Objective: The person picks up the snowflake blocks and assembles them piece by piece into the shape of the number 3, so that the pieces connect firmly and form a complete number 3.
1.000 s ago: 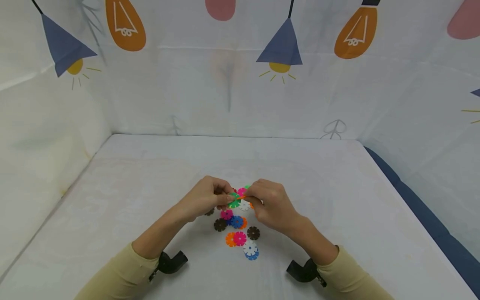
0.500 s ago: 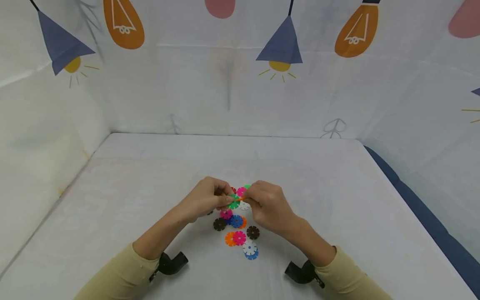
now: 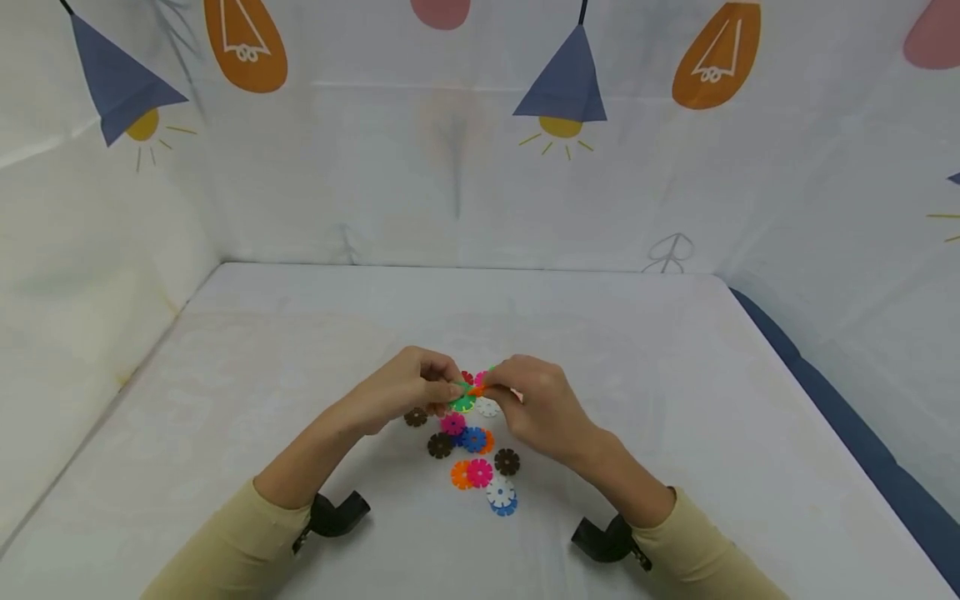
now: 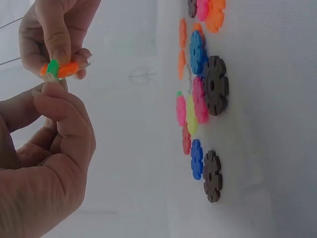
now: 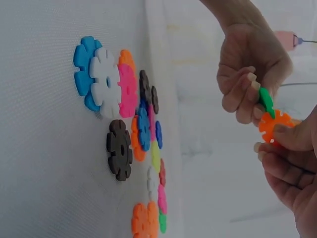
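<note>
My left hand [image 3: 405, 387] pinches a green flower-shaped notched disc [image 5: 266, 101] between thumb and fingers. Facing it, my right hand [image 3: 542, 408] pinches an orange notched disc [image 5: 275, 124] of the same kind. The two discs meet edge to edge at an angle, and in the left wrist view the green disc [image 4: 52, 69] crosses the orange one [image 4: 68, 70]. Both hands are raised above the table, over the far end of a loose group of discs. Fingertips cover part of each held disc.
On the white table [image 3: 300, 333] lie several more notched discs, some overlapping: a brown disc [image 3: 507, 462], a pink disc [image 3: 480, 473], a white disc [image 3: 501, 492] over a blue one, and a blue disc [image 3: 474, 439]. A white printed curtain [image 3: 375, 183] stands behind.
The green disc has tilted in my left fingers, and the orange one shows more of its face. My left hand has shifted slightly left, uncovering more of a brown disc on the table.
</note>
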`<state>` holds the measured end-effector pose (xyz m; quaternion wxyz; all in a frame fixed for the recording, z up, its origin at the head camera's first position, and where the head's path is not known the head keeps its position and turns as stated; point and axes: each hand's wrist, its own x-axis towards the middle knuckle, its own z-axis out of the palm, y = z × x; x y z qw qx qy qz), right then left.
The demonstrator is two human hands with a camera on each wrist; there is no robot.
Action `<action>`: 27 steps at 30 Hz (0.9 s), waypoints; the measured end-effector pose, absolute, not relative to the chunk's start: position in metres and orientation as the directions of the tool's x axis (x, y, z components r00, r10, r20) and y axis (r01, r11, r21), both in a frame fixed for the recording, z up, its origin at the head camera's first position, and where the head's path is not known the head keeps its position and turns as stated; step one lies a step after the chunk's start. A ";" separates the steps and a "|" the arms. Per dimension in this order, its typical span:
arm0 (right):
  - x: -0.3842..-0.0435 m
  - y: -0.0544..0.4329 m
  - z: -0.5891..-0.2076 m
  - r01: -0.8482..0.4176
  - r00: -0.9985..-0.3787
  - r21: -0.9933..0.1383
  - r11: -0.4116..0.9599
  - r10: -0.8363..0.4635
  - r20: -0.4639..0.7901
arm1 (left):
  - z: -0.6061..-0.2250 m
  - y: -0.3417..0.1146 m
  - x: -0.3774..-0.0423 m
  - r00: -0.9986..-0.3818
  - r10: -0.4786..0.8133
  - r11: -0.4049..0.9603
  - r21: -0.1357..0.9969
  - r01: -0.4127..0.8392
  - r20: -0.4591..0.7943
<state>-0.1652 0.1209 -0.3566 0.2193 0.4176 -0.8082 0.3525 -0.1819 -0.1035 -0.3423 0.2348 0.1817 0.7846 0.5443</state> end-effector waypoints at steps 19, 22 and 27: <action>-0.172 0.126 -0.354 -0.750 -0.661 -0.502 0.432 -0.525 0.537 | -0.342 -0.110 -0.190 -0.810 0.555 0.295 0.955 -0.019 -0.188; -0.172 0.126 -0.355 -0.758 -0.652 -0.497 0.423 -0.527 0.545 | -0.342 -0.110 -0.189 -0.812 0.552 0.296 0.955 -0.022 -0.190; -0.173 0.125 -0.356 -0.750 -0.661 -0.501 0.433 -0.523 0.537 | -0.342 -0.110 -0.189 -0.811 0.556 0.288 0.958 -0.015 -0.180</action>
